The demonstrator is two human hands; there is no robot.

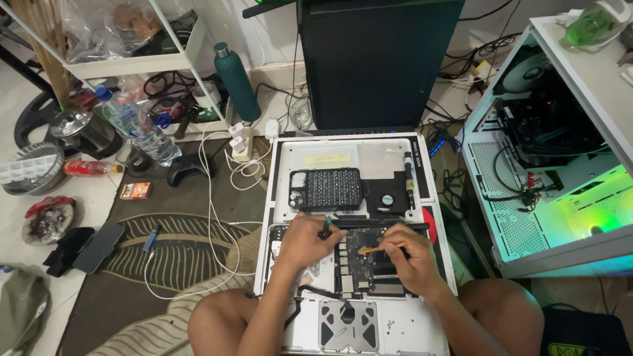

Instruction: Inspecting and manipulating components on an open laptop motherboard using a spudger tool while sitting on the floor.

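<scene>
Logic board (361, 260) of opened laptop (422, 323), lower centre of frame, long axis left-right: right hand (409, 258) nearer, pinching orange spudger (382, 248) over it; left hand (308, 240) gripping dark tool (326, 227) at upper-left edge.

The opened laptop case (435, 264) looks like matt silver metal, smooth. Inside it, the circuit board (362, 260) is dull black with small shiny metal parts. The slim stick (382, 248) over the board looks like pale wood. Behind the laptop, the bit tray (328, 188) is matt black plastic. The rug (178, 254) beside the laptop is woven cloth.
</scene>
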